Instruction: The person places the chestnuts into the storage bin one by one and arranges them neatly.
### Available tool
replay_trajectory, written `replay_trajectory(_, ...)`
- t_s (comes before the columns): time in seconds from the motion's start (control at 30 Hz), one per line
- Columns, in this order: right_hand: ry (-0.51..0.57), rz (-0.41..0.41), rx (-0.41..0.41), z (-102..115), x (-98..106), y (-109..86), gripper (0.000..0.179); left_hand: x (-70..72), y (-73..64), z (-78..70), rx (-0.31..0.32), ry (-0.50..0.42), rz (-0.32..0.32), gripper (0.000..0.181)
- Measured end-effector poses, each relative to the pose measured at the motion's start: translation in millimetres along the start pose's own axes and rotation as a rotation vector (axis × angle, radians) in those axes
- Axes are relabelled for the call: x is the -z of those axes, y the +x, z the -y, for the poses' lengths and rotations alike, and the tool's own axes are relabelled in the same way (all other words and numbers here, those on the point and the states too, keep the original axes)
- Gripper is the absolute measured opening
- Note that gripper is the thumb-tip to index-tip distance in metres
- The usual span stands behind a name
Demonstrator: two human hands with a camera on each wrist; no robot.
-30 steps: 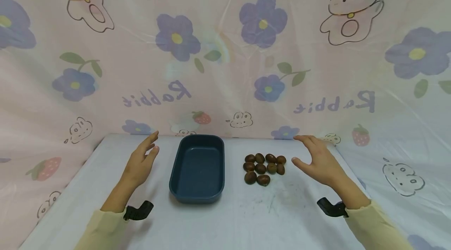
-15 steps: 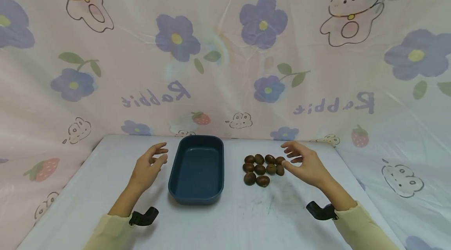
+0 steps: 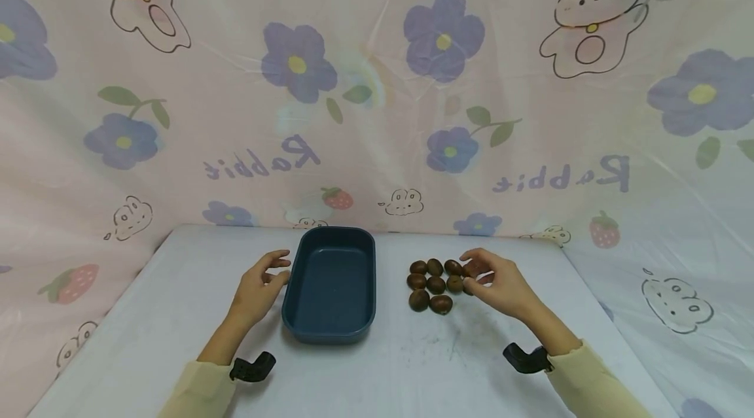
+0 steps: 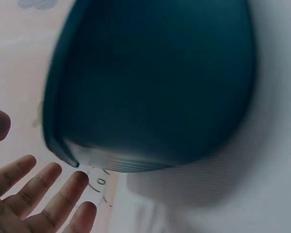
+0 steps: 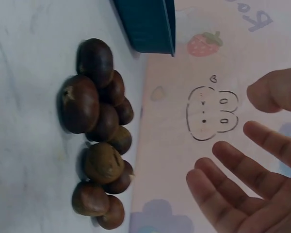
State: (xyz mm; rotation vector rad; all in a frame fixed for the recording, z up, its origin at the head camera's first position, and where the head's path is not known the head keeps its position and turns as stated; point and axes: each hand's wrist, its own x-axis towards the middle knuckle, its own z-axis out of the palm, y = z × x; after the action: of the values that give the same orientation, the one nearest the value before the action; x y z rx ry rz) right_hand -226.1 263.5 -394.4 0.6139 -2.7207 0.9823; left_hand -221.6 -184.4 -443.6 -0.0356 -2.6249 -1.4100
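A dark blue rectangular dish [image 3: 330, 333] stands on the white table, its inside bare. My left hand [image 3: 257, 290] is at the dish's left side, fingers spread and loosely bent; in the left wrist view the fingertips [image 4: 77, 182] appear close to the dish wall [image 4: 155, 87], and whether they touch it I cannot tell. To the right of the dish lie several brown chestnuts [image 3: 436, 285] in a cluster. Over the right edge of that cluster hovers my right hand [image 3: 501, 287], holding nothing, its fingers apart in the right wrist view and hiding some chestnuts in the head view.
White table [image 3: 400, 379] has faint dark smudges in front of the chestnuts. A pink curtain [image 3: 377, 110] printed with rabbits and flowers hangs behind it and along both sides. A black wrist mount [image 3: 253, 367] sits on each forearm.
Both hands have moved inward and lower: the left one rightward to the dish's side, the right one leftward over the edge of the chestnuts. Dish and chestnuts stay where they were.
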Motion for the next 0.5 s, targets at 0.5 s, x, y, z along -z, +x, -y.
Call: replay_trajectory(0.5, 0.021, 0.100, -0.019, -11, -29, -3.4, 0.028, -10.5, 4.5, 13.0, 0.014, -0.025, 0.014, 0.041)
